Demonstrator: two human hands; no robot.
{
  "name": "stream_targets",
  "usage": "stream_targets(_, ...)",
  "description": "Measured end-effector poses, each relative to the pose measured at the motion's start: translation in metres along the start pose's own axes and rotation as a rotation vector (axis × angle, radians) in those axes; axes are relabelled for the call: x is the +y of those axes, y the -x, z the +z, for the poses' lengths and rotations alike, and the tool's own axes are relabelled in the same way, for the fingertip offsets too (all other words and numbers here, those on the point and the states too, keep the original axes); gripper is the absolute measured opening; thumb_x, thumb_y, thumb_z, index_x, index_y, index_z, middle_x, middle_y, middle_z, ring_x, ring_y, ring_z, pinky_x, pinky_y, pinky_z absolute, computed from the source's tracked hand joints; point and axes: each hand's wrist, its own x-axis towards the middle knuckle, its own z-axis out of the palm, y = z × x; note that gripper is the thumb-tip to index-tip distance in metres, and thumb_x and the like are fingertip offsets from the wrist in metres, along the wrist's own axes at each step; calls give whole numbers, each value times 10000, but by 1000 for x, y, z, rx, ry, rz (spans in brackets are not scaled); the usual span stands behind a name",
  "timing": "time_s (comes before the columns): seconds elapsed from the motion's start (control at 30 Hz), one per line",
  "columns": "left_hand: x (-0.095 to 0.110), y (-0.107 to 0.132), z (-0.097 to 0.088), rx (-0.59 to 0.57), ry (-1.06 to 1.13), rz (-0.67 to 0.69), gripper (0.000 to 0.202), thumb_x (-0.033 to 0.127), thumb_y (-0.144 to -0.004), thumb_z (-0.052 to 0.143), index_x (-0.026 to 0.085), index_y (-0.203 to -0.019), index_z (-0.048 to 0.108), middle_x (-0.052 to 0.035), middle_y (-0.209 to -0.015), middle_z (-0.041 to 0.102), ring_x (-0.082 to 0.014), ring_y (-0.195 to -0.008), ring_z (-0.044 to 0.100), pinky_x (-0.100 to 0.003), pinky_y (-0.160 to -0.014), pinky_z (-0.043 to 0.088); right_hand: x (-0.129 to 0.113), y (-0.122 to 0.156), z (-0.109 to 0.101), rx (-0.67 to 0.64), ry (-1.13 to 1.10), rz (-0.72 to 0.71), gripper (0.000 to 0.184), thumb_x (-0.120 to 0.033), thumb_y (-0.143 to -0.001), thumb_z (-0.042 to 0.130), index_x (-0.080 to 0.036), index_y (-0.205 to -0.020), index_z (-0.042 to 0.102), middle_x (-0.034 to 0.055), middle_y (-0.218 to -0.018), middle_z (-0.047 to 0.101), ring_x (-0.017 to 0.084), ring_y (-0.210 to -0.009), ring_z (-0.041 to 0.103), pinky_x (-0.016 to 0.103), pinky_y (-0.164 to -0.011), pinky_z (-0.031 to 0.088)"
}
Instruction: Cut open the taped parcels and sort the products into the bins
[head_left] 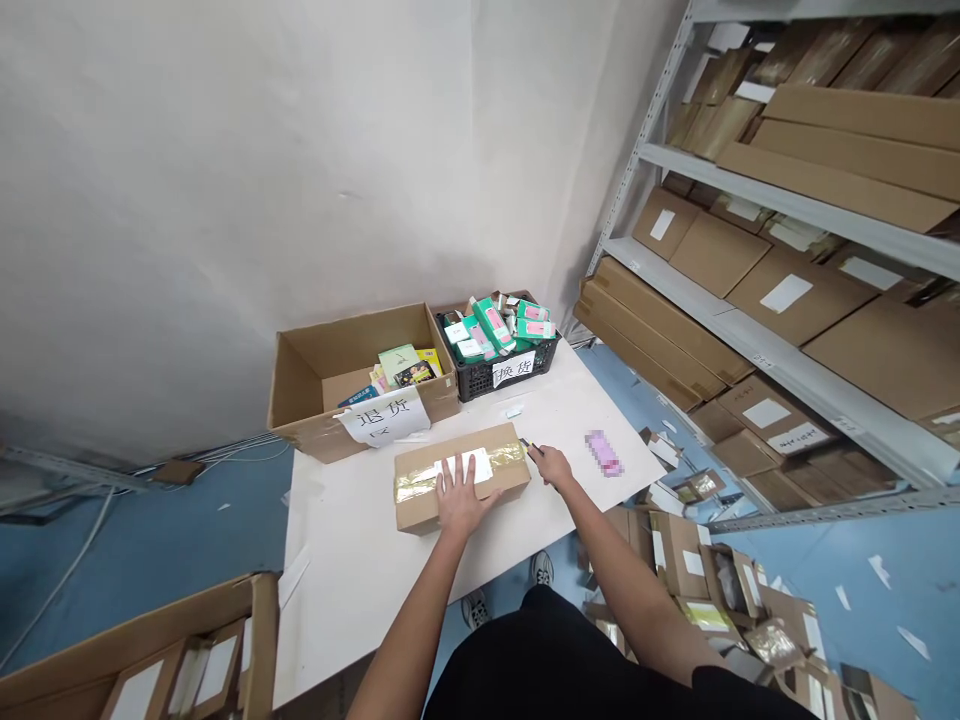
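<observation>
A taped brown parcel (420,490) with a white label lies on the white table (352,580). My left hand (459,494) rests flat on top of it, fingers spread. My right hand (552,465) is closed round a small dark tool, perhaps a cutter (531,448), whose tip touches the parcel's right end.
An open cardboard box (300,385) with small packets and a paper sign stands at the table's back. Beside it is a black crate (510,370) of green boxes. A pink item (604,452) lies on the table's right. Metal shelving (787,350) with cartons is at right; parcels cover the floor.
</observation>
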Motion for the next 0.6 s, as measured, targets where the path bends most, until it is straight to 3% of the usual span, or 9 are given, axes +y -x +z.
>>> stream_targets(0.2, 0, -2, 4, 20, -17, -5, 1072, 880, -843, 453, 246, -1681, 244, -97, -1755, 199, -418, -1619, 39, -561, -1285, 113, -2, -5, -8, -24, 67, -57, 517, -624, -1041, 446, -184, -854, 645, 9, -665, 679, 138, -382, 595, 259, -567, 432)
stream_targets(0.4, -1, -5, 3, 13, -3, -17, 1066, 877, -841, 459, 266, -1683, 231, -95, -1749, 225, -413, -1621, 24, -565, -1281, 107, 8, 13, -13, -60, 126, -53, 532, -632, -1044, 439, -185, -846, 650, 8, -638, 663, 129, -377, 575, 251, -553, 413)
stream_targets(0.6, -2, -6, 2, 11, 36, -3, 1065, 876, -841, 458, 262, -1683, 237, -81, -1755, 210, -404, -1623, -3, -551, -1288, 81, 21, 38, 13, 18, 117, -36, 469, -579, -1059, 435, -202, -868, 637, 35, -726, 707, 148, -467, 635, 254, -602, 448)
